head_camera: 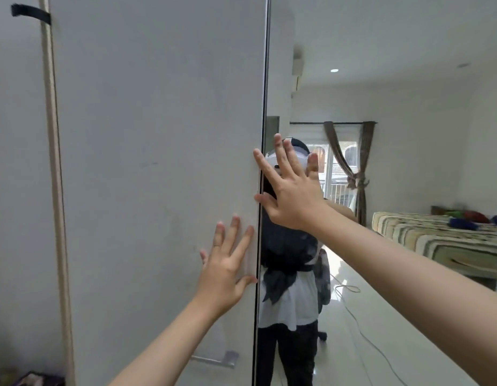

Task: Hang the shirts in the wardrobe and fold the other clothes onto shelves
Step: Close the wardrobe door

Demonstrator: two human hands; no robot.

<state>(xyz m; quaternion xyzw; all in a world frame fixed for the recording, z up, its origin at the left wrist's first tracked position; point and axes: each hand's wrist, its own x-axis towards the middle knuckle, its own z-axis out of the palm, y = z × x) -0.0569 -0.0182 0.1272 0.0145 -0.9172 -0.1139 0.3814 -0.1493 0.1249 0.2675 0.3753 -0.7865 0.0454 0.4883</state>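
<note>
the wardrobe's grey door panel [158,162] fills the left and centre of the view, and a mirrored door [381,135] adjoins it on the right. the left hand [227,271] lies flat and spread on the grey panel beside the seam, grasping nothing. the right hand [291,190], fingers splayed, presses across the seam onto the mirror. the mirror reflects a striped bed [436,235] and a curtained window [344,162].
</note>
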